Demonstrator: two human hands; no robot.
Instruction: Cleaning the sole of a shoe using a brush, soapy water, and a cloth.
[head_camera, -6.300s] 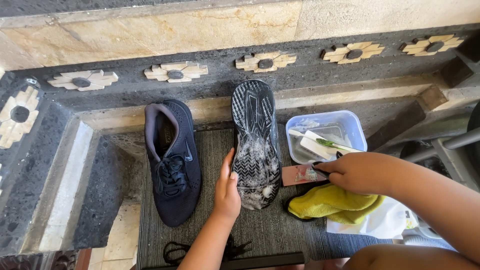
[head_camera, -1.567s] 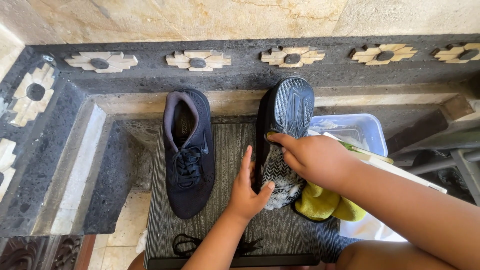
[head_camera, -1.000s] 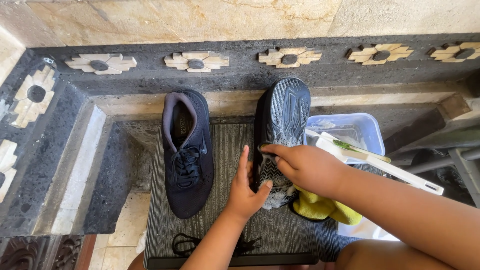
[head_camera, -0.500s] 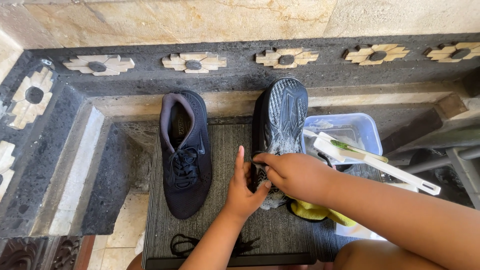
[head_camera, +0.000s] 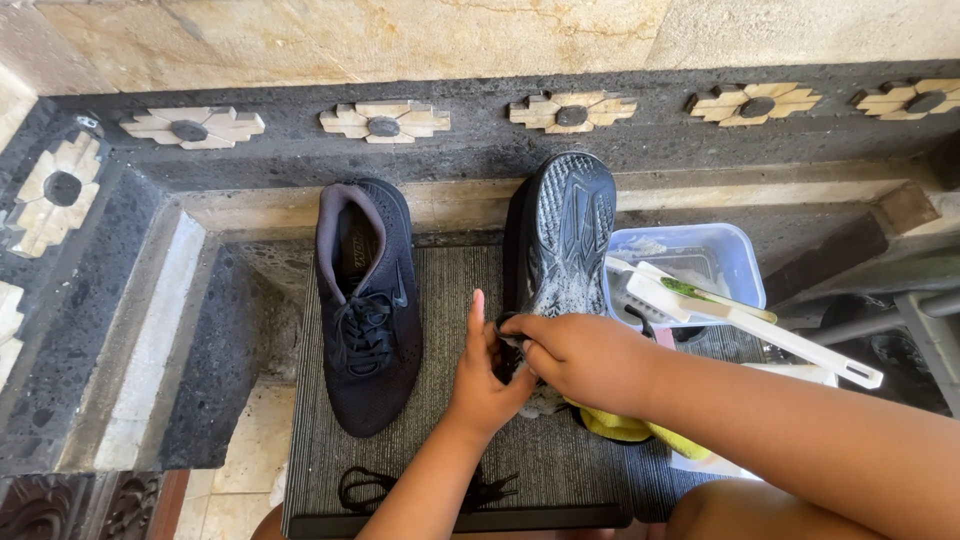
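Light: bright, even daylight across the scene.
Shadows: soft, pooled under the upturned shoe (head_camera: 565, 235) and the forearms.
Glare: pale stone wall (head_camera: 400, 35) at the far edge was slightly washed out.
Focus: sharp overall; the near forearm was a little soft.
Distortion: mild wide-angle bending at the edges.

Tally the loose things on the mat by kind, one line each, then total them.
Dark shoes: 2, upright shoe and sole-up shoe under both hands
Clear plastic tubs: 1
White brushes: 2
Yellow cloths: 1
Loose black laces: 1
Total: 7
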